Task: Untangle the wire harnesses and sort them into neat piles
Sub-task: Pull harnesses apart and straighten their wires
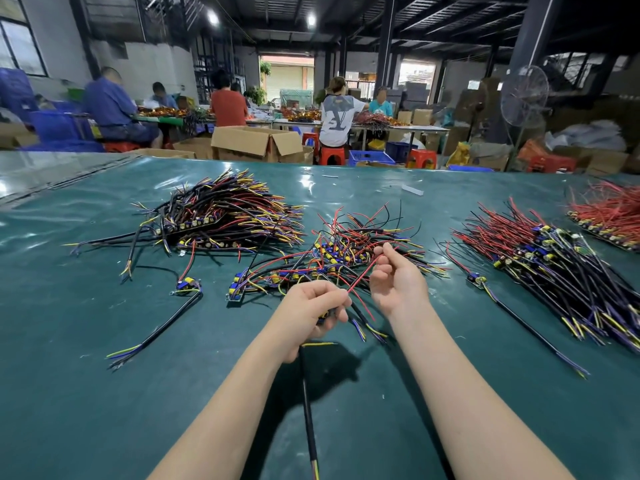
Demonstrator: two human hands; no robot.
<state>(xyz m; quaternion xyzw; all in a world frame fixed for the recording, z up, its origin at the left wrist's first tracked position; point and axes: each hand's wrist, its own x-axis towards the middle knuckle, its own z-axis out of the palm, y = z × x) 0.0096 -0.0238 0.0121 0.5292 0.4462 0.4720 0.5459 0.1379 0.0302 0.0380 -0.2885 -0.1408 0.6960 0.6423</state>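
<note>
Busy workroom, green surface (pixel 104 393) | left hand (pixel 311 306) grips one harness (pixel 309 420), right hand (pixel 394 275) pinches a red wire (pixel 363 278) | messy heap (pixel 346 247) just behind the hands, not sorted yet | left pile (pixel 225 216) and right pile (pixel 540 258) look neat | I think most is done.

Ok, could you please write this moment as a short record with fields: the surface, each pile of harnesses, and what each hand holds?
surface: green table cover
left pile: harnesses laid roughly together
middle pile: tangled, just beyond the hands
right pile: laid together, red wires pointing away
far-right pile: mostly red wires, partly cut off by the frame
left hand: grips a harness with a long black cable
right hand: pinches a red wire
</note>
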